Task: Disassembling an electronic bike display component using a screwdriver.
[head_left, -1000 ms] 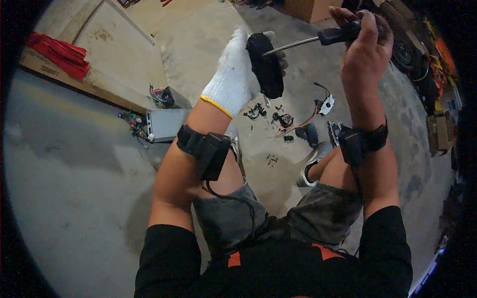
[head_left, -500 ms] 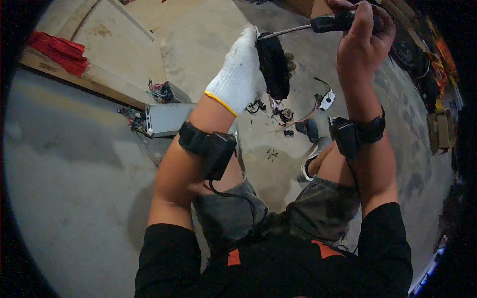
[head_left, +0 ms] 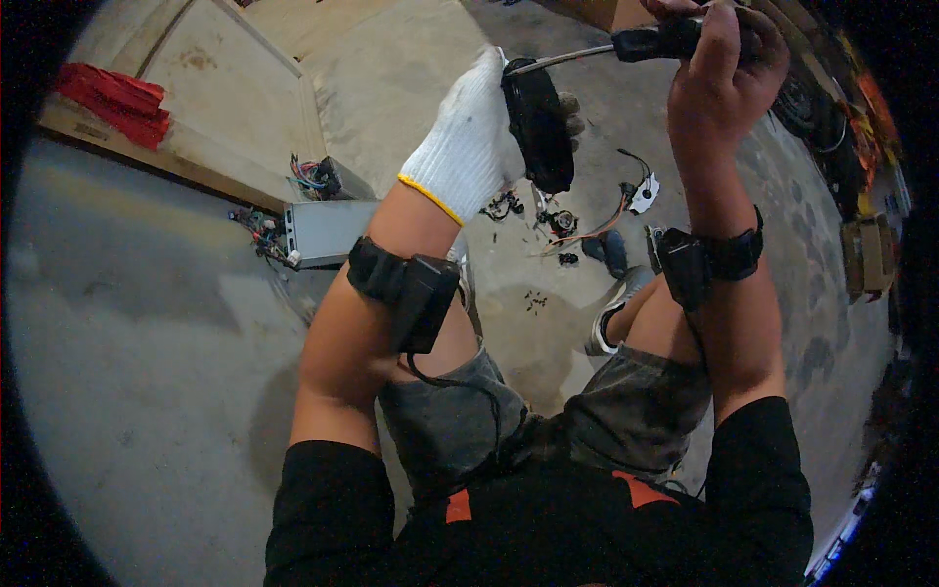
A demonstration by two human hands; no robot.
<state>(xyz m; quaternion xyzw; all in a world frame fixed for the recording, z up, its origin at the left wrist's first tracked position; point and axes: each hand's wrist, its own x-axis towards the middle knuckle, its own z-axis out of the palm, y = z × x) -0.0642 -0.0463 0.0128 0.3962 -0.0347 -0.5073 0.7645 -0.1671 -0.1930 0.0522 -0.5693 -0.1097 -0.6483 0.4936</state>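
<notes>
Left hand (head_left: 468,127) grips black piece (head_left: 538,132), right hand (head_left: 722,93) screwdriver (head_left: 653,42), tip at the piece's upper end — small parts (head_left: 562,223) already loose below; piece seemingly whole.

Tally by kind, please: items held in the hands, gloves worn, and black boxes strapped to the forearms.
Screwdriver: 1
Black oblong part: 1
White glove: 1
Black strapped boxes: 2
Total: 5

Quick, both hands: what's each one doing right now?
Left hand: gloved, closed around the black part.
Right hand: bare, closed on the screwdriver, its tip at the part's upper end.
</notes>
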